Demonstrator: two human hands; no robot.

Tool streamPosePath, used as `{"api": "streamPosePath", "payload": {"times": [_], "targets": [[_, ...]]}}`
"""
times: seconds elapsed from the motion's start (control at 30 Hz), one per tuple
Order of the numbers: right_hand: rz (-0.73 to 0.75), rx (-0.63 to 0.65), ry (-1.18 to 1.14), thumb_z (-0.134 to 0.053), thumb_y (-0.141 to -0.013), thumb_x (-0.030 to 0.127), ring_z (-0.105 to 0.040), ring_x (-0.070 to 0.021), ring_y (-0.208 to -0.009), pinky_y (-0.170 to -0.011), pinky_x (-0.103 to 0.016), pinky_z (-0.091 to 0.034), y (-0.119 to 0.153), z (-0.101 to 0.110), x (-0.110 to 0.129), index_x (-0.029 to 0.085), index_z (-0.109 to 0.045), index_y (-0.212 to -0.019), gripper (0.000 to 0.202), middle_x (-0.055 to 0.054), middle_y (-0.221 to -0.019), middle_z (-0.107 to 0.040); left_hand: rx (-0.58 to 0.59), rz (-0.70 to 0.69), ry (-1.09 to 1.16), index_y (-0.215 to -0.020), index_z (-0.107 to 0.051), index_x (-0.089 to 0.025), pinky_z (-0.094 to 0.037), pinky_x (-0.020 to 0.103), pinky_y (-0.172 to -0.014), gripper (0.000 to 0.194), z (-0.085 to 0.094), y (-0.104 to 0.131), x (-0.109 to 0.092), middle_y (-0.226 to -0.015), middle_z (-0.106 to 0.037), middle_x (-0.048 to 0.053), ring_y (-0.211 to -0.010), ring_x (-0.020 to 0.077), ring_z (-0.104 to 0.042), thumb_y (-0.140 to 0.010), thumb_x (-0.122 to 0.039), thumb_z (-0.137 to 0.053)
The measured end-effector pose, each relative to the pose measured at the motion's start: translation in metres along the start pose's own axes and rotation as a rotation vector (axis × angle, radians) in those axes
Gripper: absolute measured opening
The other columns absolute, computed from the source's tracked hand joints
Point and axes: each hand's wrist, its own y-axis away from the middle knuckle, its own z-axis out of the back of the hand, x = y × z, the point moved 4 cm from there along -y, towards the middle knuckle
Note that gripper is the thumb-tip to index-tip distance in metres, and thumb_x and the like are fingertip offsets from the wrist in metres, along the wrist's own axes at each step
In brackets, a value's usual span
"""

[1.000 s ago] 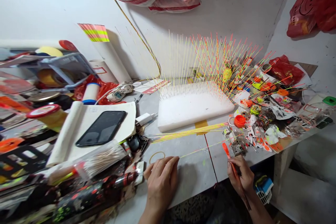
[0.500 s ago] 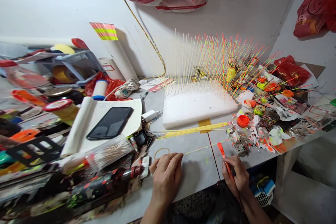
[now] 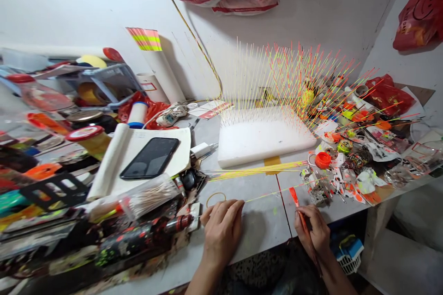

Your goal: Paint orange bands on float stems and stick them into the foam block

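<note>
My left hand [image 3: 223,223] is closed in a pinch at the near end of a thin yellow-green stick [image 3: 265,196]. The stick runs rightward, low over the table, towards the paint-smeared clutter. In my right hand [image 3: 314,229] is a paintbrush [image 3: 293,194], its bristles bright orange and pointing up and away from me. The bristles are close to the stick; whether they touch it I cannot tell. Beyond both hands lies a bundle of yellow sticks [image 3: 256,171]. Behind that, a white foam block [image 3: 266,140] bears many slender upright sticks, the right-hand ones tipped orange-red.
A phone [image 3: 150,158] lies on an open notebook [image 3: 104,166] at left. Nearer are a bag of cotton swabs [image 3: 154,197] and a paint-spotted dark cylindrical tool [image 3: 138,236]. A rubber band [image 3: 215,193] sits by my left hand. An orange paint cap [image 3: 323,160] stands among clutter at right.
The view has swung slightly left, so everything appears shifted to the right. Both hands keep their holds on the stick and the paintbrush, with little movement of their own.
</note>
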Motion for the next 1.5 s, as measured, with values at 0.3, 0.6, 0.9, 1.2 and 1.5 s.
{"api": "streamPosePath", "payload": {"times": [0.3,0.6,0.9,1.2,1.5], "targets": [[-0.006,0.022,-0.082,-0.059,-0.089,0.006,-0.068,-0.0155,-0.073,-0.069,-0.027,-0.059,0.012,0.003,-0.002,0.021,-0.063,-0.106,0.022,-0.003,-0.082,-0.069,0.003,-0.03,-0.022,-0.098,-0.062,-0.021,-0.039,0.032,-0.081,0.013,0.002,-0.002,-0.002,-0.084,-0.07,0.001,-0.076,0.014,-0.066,-0.095,-0.011,-0.054],[0.021,0.054,-0.14,-0.059,-0.09,0.006,-0.068,-0.0155,-0.072,-0.068,-0.028,-0.059,0.01,-0.004,0.009,0.021,-0.062,-0.109,0.025,-0.003,-0.081,-0.068,-0.005,-0.014,-0.006,-0.099,-0.063,-0.021,-0.04,0.032,-0.082,0.016,0.001,0.001,0.0,-0.085,-0.071,0.001,-0.078,0.0146,-0.066,-0.093,-0.009,-0.055],[0.015,0.047,-0.174,-0.059,-0.089,0.007,-0.069,-0.0161,-0.072,-0.068,-0.029,-0.059,0.008,-0.009,0.015,0.021,-0.064,-0.108,0.024,-0.003,-0.082,-0.069,-0.006,0.014,0.0,-0.1,-0.063,-0.022,-0.039,0.033,-0.084,0.016,-0.001,0.002,-0.001,-0.085,-0.071,0.001,-0.078,0.0146,-0.066,-0.092,-0.01,-0.055],[0.017,0.053,-0.106,-0.057,-0.092,0.008,-0.068,-0.0155,-0.074,-0.068,-0.027,-0.06,0.007,-0.018,0.015,0.021,-0.063,-0.106,0.02,-0.003,-0.083,-0.069,0.002,0.027,0.018,-0.099,-0.062,-0.022,-0.039,0.032,-0.082,0.017,0.001,0.001,-0.003,-0.084,-0.071,0.0,-0.077,0.0137,-0.065,-0.092,-0.009,-0.054],[-0.015,0.069,-0.078,-0.057,-0.093,0.013,-0.069,-0.0156,-0.072,-0.068,-0.027,-0.06,0.008,-0.017,0.012,0.021,-0.064,-0.105,0.015,-0.003,-0.082,-0.07,0.021,0.064,0.032,-0.1,-0.064,-0.023,-0.039,0.034,-0.084,0.019,-0.002,0.005,-0.002,-0.086,-0.072,0.001,-0.079,0.0149,-0.065,-0.091,-0.011,-0.052]]}}
